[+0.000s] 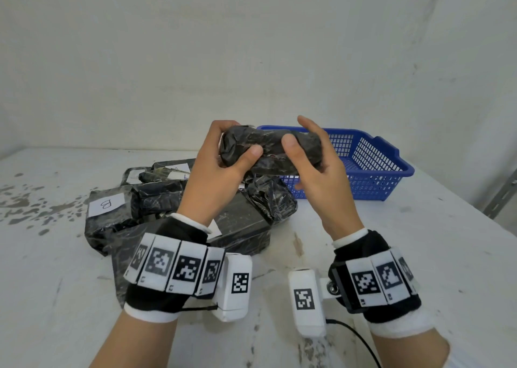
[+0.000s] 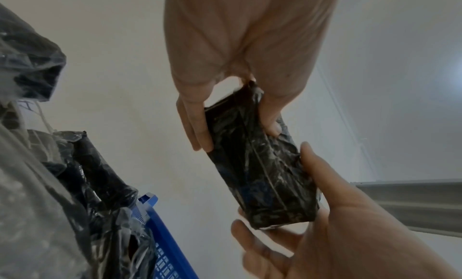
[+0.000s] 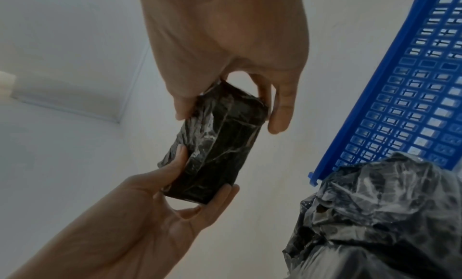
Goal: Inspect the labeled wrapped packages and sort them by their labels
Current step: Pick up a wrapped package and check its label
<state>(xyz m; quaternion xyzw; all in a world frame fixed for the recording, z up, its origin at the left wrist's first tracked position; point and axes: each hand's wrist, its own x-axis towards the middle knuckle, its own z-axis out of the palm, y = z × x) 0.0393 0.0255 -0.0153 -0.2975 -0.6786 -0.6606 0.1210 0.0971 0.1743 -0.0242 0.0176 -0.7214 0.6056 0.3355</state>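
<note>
A black plastic-wrapped package is held in the air over the table by both hands. My left hand grips its left end, thumb in front and fingers curled behind. My right hand grips the right end with the thumb pressed on the front. The left wrist view shows this package end-on between my left hand and the right one; the right wrist view shows the package the same way. No label shows on it in any view. Below lies a pile of several wrapped packages, one of which bears a white label "B".
A blue mesh basket stands on the white table at the back right, just behind the held package. The pile takes up the table's left-middle. A white wall closes the back. A cable trails from the right wrist unit.
</note>
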